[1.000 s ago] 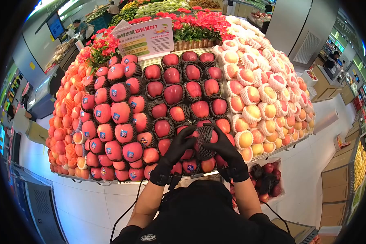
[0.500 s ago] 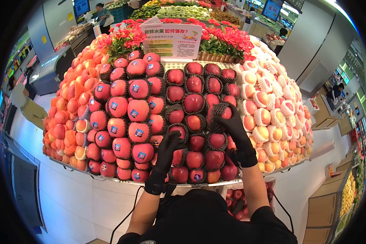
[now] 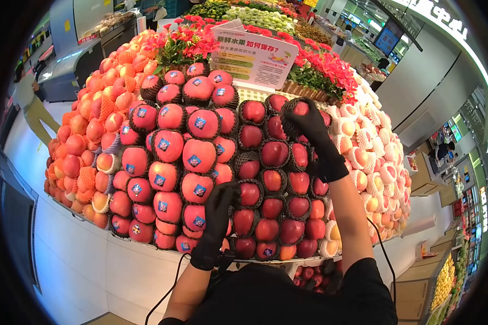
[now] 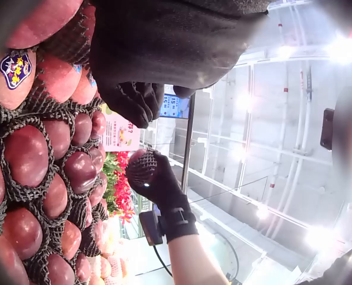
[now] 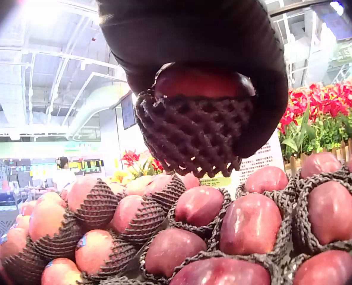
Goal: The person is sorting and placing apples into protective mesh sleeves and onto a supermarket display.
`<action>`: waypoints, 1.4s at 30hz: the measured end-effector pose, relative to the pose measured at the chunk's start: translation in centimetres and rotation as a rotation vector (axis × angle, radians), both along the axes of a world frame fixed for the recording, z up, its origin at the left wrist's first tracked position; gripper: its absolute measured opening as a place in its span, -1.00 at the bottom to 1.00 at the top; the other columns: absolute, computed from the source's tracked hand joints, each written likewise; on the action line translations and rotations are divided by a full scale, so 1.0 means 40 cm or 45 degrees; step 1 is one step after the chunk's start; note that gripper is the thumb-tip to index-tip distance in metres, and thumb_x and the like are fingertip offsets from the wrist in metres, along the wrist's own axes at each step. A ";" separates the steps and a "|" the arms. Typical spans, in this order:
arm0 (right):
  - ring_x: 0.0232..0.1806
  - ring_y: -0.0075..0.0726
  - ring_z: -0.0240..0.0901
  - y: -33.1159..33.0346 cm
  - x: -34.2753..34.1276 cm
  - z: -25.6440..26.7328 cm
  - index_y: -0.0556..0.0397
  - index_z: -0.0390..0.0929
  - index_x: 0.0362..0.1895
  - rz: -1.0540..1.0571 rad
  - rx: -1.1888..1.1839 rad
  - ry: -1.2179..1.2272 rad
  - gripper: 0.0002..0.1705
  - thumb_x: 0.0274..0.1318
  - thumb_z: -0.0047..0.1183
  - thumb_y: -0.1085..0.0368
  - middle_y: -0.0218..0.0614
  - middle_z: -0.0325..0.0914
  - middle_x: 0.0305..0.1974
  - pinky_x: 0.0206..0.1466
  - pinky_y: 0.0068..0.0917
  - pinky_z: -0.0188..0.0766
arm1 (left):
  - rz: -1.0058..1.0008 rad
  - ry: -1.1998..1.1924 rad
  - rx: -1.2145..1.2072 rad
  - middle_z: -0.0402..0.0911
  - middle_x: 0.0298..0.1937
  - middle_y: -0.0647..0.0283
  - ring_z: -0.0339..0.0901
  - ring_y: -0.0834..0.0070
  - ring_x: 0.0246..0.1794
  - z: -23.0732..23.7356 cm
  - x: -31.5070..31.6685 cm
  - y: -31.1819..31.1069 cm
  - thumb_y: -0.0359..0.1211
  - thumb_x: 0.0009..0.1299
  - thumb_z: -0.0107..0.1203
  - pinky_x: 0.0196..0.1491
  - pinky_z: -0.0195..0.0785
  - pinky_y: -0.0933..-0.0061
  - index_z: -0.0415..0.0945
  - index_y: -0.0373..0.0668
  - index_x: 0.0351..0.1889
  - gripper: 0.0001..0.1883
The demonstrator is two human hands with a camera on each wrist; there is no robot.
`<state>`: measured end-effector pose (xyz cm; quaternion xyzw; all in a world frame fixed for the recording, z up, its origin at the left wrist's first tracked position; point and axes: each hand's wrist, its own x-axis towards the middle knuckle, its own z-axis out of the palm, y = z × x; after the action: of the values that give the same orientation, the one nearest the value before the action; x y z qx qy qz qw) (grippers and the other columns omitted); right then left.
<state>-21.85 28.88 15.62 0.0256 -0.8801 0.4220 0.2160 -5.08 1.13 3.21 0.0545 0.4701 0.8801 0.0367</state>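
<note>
Gripped in my black-gloved right hand (image 3: 319, 138) is a dark red apple (image 3: 300, 109) in a black foam net (image 5: 194, 133). The right wrist view shows it raised above the rows of netted apples, with its bare red side toward the palm. In the head view it overlaps the back rows, near the sign. My left hand (image 3: 221, 210), also gloved in black, hovers at the front over the line between stickered apples (image 3: 195, 160) and dark red apples (image 3: 274, 154). Its fingers (image 4: 137, 101) hang loosely curled and hold nothing.
Red flowers (image 3: 331, 73) and a printed sign (image 3: 255, 57) line the back of the display. Peach-like fruit in white nets (image 3: 371, 157) fills the right side, fruit in orange nets (image 3: 87, 181) the left. Below the front edge sits a bag of red apples (image 3: 312, 276).
Both hands were together round the netted apple at the front; they have parted. My right hand has carried it toward the back, while the left has drawn away to the left.
</note>
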 end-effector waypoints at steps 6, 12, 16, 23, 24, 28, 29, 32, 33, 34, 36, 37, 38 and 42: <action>-0.33 -0.25 0.60 -0.026 -0.188 0.015 0.19 0.36 0.16 -0.066 0.004 -0.133 -0.09 -0.29 0.42 0.01 -0.06 0.60 -0.20 -0.27 -0.35 0.57 | 0.038 -0.040 0.063 0.59 -0.17 0.27 0.49 0.59 -0.26 0.031 -0.020 -0.004 -0.41 0.53 -0.10 -0.18 0.42 0.52 0.47 -0.31 0.02 -0.78; -0.20 -0.16 0.59 -0.058 -0.376 0.001 0.10 0.41 0.13 -0.050 0.146 -0.079 -0.14 -0.30 0.40 -0.02 0.00 0.58 -0.11 -0.17 -0.31 0.55 | -0.126 -0.001 0.095 0.57 -0.22 0.20 0.49 0.52 -0.29 0.006 -0.032 -0.010 -0.44 0.50 -0.12 -0.16 0.43 0.45 0.48 -0.32 -0.02 -0.79; 0.06 0.14 0.51 -0.100 -0.499 -0.018 0.10 0.39 0.16 -0.174 0.382 -0.205 0.00 -0.38 0.33 -0.21 0.18 0.53 0.01 0.14 -0.18 0.45 | -0.194 -0.057 0.056 0.56 -0.13 0.14 0.51 0.47 -0.24 0.012 -0.037 -0.004 -0.44 0.49 -0.11 -0.15 0.44 0.41 0.45 -0.31 -0.02 -0.79; 0.10 0.29 0.44 -0.191 -0.602 -0.083 0.23 0.34 0.14 -0.305 0.515 -0.361 -0.10 -0.25 0.24 -0.09 0.37 0.45 0.00 0.16 -0.18 0.44 | -0.354 -0.058 0.091 0.54 0.05 0.25 0.49 0.55 -0.06 0.003 -0.048 -0.035 -0.44 0.50 -0.07 0.07 0.40 0.44 0.41 -0.27 0.16 -0.70; 0.11 0.29 0.43 -0.193 -0.616 -0.096 0.27 0.33 0.14 -0.261 0.593 -0.398 -0.18 -0.17 0.18 -0.03 0.38 0.45 0.00 0.16 -0.20 0.44 | -0.363 -0.066 0.070 0.54 0.05 0.25 0.49 0.56 -0.05 0.007 -0.048 -0.041 -0.44 0.50 -0.07 0.07 0.39 0.44 0.41 -0.26 0.17 -0.70; 0.11 0.27 0.44 -0.202 -0.633 -0.141 0.20 0.42 0.08 -0.232 0.738 -0.516 -0.41 0.00 0.03 0.10 0.22 0.54 -0.06 0.16 -0.16 0.44 | -0.332 -0.127 0.060 0.55 0.01 0.20 0.50 0.51 -0.11 0.012 -0.050 -0.038 -0.46 0.46 -0.08 0.01 0.38 0.40 0.44 -0.26 0.06 -0.75; 0.11 0.24 0.45 -0.200 -0.634 -0.142 0.11 0.46 0.07 -0.153 0.825 -0.592 -0.48 0.04 0.00 0.11 0.15 0.56 -0.06 0.15 -0.15 0.44 | -0.338 -0.119 0.053 0.55 0.01 0.19 0.50 0.50 -0.10 0.009 -0.052 -0.036 -0.47 0.46 -0.08 0.01 0.38 0.40 0.44 -0.27 0.06 -0.75; 0.08 0.10 0.49 -0.222 -0.564 -0.101 -0.17 0.56 0.01 0.080 1.091 -0.691 -0.65 0.12 -0.07 0.18 -0.06 0.59 -0.07 0.10 -0.12 0.48 | -0.358 -0.100 0.039 0.55 0.02 0.18 0.50 0.49 -0.09 -0.003 -0.054 -0.031 -0.46 0.47 -0.09 0.03 0.38 0.38 0.44 -0.27 0.06 -0.75; 0.05 0.03 0.51 -0.221 -0.548 -0.101 -0.28 0.60 -0.03 0.153 1.186 -0.629 -0.68 0.14 -0.09 0.21 -0.14 0.60 -0.07 0.07 -0.13 0.50 | -0.361 -0.096 0.040 0.55 0.02 0.17 0.51 0.48 -0.09 -0.006 -0.055 -0.029 -0.46 0.47 -0.09 0.03 0.39 0.38 0.44 -0.27 0.06 -0.75; 0.03 0.01 0.52 -0.220 -0.526 -0.088 -0.27 0.60 -0.05 0.202 1.131 -0.604 -0.69 0.13 -0.07 0.22 -0.14 0.60 -0.09 0.05 -0.14 0.51 | -0.364 -0.092 0.041 0.55 0.03 0.17 0.51 0.48 -0.09 -0.007 -0.054 -0.029 -0.46 0.47 -0.09 0.03 0.39 0.38 0.44 -0.28 0.06 -0.75; 0.00 -0.03 0.53 -0.214 -0.515 -0.081 -0.28 0.61 -0.06 0.271 1.079 -0.565 -0.69 0.09 -0.01 0.23 -0.15 0.60 -0.10 0.03 -0.18 0.52 | -0.351 -0.110 0.031 0.55 0.03 0.16 0.51 0.47 -0.08 -0.005 -0.052 -0.029 -0.47 0.46 -0.10 0.03 0.39 0.37 0.44 -0.28 0.06 -0.75; -0.01 -0.04 0.53 -0.202 -0.525 -0.088 -0.28 0.62 -0.07 0.289 1.083 -0.551 -0.69 0.07 0.02 0.22 -0.16 0.60 -0.11 0.02 -0.19 0.52 | -0.346 -0.117 0.028 0.55 0.03 0.15 0.51 0.46 -0.07 -0.003 -0.051 -0.029 -0.48 0.46 -0.10 0.03 0.39 0.37 0.44 -0.28 0.06 -0.75; -0.02 -0.05 0.53 -0.183 -0.541 -0.101 -0.27 0.62 -0.07 0.311 1.072 -0.494 -0.69 0.05 0.04 0.20 -0.16 0.60 -0.11 0.01 -0.20 0.51 | -0.339 -0.112 0.009 0.55 0.03 0.15 0.51 0.46 -0.06 0.002 -0.052 -0.029 -0.49 0.45 -0.11 0.03 0.40 0.37 0.44 -0.29 0.06 -0.74; -0.04 -0.02 0.54 -0.107 -0.624 -0.173 -0.11 0.63 -0.08 0.300 0.977 -0.319 -0.61 -0.03 0.12 0.08 -0.12 0.60 -0.13 -0.01 -0.22 0.49 | -0.329 -0.070 0.008 0.57 0.01 0.20 0.51 0.51 -0.07 0.014 -0.051 -0.030 -0.46 0.48 -0.09 0.05 0.40 0.41 0.43 -0.28 0.09 -0.74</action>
<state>-46.81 24.60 8.69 0.1531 -0.9840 0.0853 0.0325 -7.11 -0.08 3.77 0.0905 0.4553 0.8707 0.1626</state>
